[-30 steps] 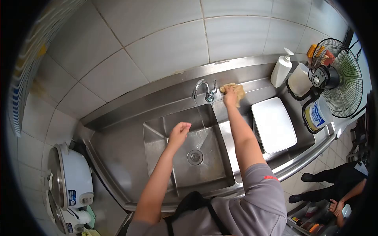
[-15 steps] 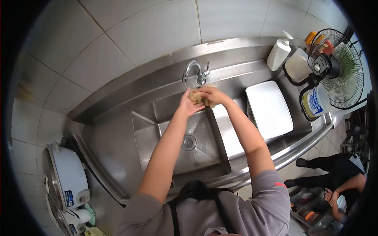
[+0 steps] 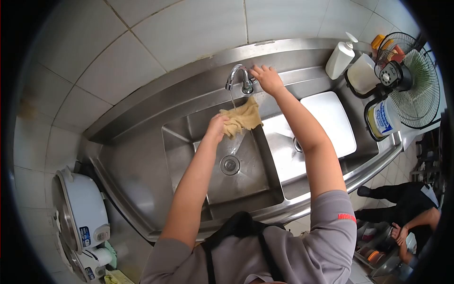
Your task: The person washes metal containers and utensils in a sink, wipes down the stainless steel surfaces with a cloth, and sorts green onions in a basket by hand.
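A wet tan cloth (image 3: 243, 118) hangs from my left hand (image 3: 216, 128), whose fingers are closed on its left end. Water runs in a thin stream from the curved chrome faucet (image 3: 236, 71) onto the cloth. Below it lies the steel sink basin (image 3: 208, 182) with a round drain (image 3: 230, 164). My right hand (image 3: 268, 79) is at the faucet's lever, just right of the spout. Its fingers are partly spread, and the lever is mostly hidden behind them; I cannot tell how firmly they touch it.
A white board (image 3: 331, 120) lies over the right basin. Behind it stand a white pump bottle (image 3: 340, 59), a tub with a blue label (image 3: 382, 118) and a fan (image 3: 402, 78). Rice cookers (image 3: 82, 208) stand at left. Another person (image 3: 406, 208) is at lower right.
My right hand has let go of the cloth and moved up and right to the faucet lever. The cloth, bunched between both hands before, now hangs spread out from my left hand.
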{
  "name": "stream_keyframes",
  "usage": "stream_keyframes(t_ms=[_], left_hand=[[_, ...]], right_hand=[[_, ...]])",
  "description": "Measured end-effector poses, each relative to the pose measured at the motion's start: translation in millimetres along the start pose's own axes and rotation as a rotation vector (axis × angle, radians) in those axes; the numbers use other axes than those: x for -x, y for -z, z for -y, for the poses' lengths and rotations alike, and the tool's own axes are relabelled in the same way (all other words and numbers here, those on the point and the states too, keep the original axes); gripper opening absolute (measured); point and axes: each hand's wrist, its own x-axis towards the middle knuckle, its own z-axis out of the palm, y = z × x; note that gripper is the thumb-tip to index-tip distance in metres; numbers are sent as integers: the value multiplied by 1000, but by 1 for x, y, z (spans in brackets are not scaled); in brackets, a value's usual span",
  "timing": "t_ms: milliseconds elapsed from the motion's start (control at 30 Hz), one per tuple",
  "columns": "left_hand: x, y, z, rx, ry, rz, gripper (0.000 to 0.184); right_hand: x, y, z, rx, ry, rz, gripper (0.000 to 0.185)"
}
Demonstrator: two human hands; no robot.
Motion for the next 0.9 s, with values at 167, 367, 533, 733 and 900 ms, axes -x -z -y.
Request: stream_keyframes(t_ms=[167, 367, 533, 733, 900], left_hand=[[-3, -13, -17, 223, -163, -48, 25], [29, 1, -45, -85, -117, -34, 22], [-25, 23, 3, -37, 137, 19, 25], [-26, -3, 1, 61, 29, 16, 41], [-5, -20, -22, -596, -195, -53, 37]], right_hand=[[-18, -10, 11, 156, -78, 90, 25], [-10, 17, 33, 67, -277, 240, 22], [-9, 43, 107, -1097, -486, 258, 16], [-11, 72, 117, -1666, -639, 525, 20], [-28, 79, 116, -1932, -784, 69, 22]])
